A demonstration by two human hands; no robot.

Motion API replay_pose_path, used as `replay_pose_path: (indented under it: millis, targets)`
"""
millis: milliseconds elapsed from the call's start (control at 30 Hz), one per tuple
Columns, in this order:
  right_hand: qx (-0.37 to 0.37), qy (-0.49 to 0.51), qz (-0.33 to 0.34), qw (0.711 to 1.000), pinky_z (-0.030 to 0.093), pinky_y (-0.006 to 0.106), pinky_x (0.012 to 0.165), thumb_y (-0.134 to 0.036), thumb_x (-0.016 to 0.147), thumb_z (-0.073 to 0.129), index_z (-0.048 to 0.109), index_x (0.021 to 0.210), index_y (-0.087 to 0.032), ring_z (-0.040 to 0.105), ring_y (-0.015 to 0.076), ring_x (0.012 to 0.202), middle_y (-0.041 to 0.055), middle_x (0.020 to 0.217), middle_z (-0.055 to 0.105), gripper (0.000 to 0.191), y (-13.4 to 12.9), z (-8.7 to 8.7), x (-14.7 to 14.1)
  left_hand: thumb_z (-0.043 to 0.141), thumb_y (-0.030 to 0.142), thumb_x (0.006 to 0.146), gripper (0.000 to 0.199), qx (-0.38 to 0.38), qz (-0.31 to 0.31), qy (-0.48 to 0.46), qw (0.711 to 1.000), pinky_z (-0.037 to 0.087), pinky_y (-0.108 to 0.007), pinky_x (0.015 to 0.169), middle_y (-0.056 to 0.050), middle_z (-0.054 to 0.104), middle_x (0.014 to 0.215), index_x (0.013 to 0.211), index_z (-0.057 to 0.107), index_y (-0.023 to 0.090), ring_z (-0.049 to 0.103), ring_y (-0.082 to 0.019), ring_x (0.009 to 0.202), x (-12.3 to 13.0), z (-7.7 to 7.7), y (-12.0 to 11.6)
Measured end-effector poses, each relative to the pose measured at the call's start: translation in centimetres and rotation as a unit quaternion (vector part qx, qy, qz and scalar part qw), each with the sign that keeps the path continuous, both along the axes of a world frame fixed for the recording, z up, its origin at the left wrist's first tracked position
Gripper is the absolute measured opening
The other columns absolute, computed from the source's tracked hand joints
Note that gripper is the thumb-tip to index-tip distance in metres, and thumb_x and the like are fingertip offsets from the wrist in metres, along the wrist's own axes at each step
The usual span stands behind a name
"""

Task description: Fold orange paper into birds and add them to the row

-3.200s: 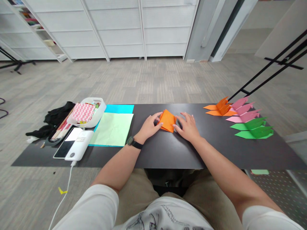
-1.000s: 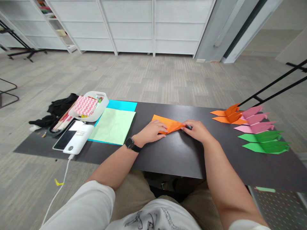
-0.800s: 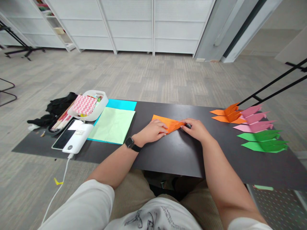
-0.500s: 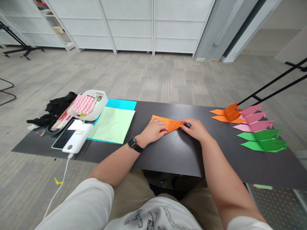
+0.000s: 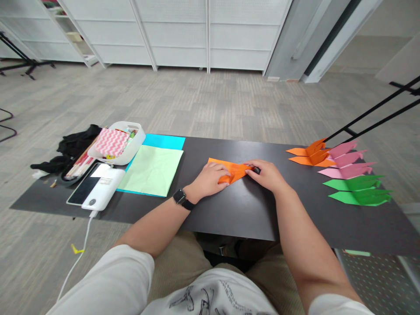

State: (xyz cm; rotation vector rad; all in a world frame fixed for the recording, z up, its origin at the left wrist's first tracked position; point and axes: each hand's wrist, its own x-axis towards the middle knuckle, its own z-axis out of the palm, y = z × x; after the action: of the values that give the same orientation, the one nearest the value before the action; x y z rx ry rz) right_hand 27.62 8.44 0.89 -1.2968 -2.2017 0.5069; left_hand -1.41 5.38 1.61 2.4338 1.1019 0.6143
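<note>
A folded piece of orange origami paper lies on the dark table in front of me, narrowing to the right. My left hand, with a black watch on its wrist, has its fingers curled on the left part of the paper, and a flap bulges beside the fingertips. At the narrow right end, my right hand pinches the paper between thumb and fingers. A small black object shows within the right hand; most of it is hidden, so its kind is unclear.
On the right stand folded paper birds in orange, pink and green. To the left lie light green sheets over blue ones, a white basket, a phone, a cabled white power bank and black cloth.
The left fingers have shifted slightly on the orange paper, and a flap near them now stands up more. My right hand keeps its pinch at the narrow end.
</note>
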Motion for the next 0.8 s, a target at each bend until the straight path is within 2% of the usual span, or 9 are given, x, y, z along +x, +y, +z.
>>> replay_pose_path:
  millis: [233, 433, 533, 667, 800]
  targets:
    - [0.002, 0.002, -0.017, 1.0, 0.062, 0.045, 0.091, -0.028, 0.09, 0.07, 0.078, 0.125, -0.029, 0.076, 0.0254, 0.091, 0.005, 0.104, 0.081, 0.035, 0.3, -0.7, -0.4, 0.074, 0.027, 0.091, 0.039, 0.009, 0.015, 0.02, 1.0, 0.044, -0.052, 0.115, -0.01, 0.073, 0.132, 0.13, 0.067, 0.025, 0.065, -0.033, 0.124, 0.0, 0.0, -0.2]
    - [0.011, -0.008, -0.032, 0.999, 0.061, 0.045, 0.092, -0.026, 0.09, 0.07, 0.077, 0.127, -0.027, 0.075, 0.0259, 0.093, 0.0063, 0.104, 0.08, 0.037, 0.5, -1.4, -0.5, 0.06, 0.021, 0.099, 0.027, -0.003, 0.019, 0.022, 1.0, 0.043, -0.052, 0.115, -0.009, 0.075, 0.128, 0.124, 0.068, 0.025, 0.067, -0.031, 0.122, 0.3, 0.4, -0.5]
    - [0.014, -0.016, -0.034, 0.999, 0.061, 0.045, 0.094, -0.026, 0.091, 0.07, 0.077, 0.127, -0.027, 0.075, 0.0258, 0.094, 0.0067, 0.106, 0.08, 0.037, 0.5, -1.5, -0.7, 0.062, 0.027, 0.102, 0.022, -0.025, 0.044, 0.027, 0.998, 0.037, -0.055, 0.122, -0.008, 0.076, 0.127, 0.123, 0.067, 0.025, 0.068, -0.03, 0.122, 0.6, 0.7, -0.6]
    - [0.011, -0.025, -0.032, 0.999, 0.06, 0.045, 0.096, -0.025, 0.092, 0.069, 0.076, 0.128, -0.026, 0.076, 0.0258, 0.098, 0.0076, 0.11, 0.08, 0.037, 0.5, -1.4, -0.8, 0.072, 0.04, 0.099, 0.031, -0.037, 0.055, 0.045, 0.997, 0.031, -0.055, 0.128, -0.007, 0.076, 0.129, 0.126, 0.065, 0.025, 0.068, -0.029, 0.125, 0.9, 0.8, -0.6]
    - [0.006, -0.027, -0.033, 0.999, 0.06, 0.045, 0.096, -0.025, 0.092, 0.069, 0.076, 0.128, -0.026, 0.076, 0.0261, 0.099, 0.0077, 0.11, 0.08, 0.037, 0.4, -1.3, -0.9, 0.076, 0.04, 0.096, 0.033, -0.034, 0.066, 0.053, 0.996, 0.031, -0.054, 0.129, -0.006, 0.075, 0.132, 0.124, 0.067, 0.025, 0.067, -0.029, 0.128, 1.0, 0.6, -0.6]
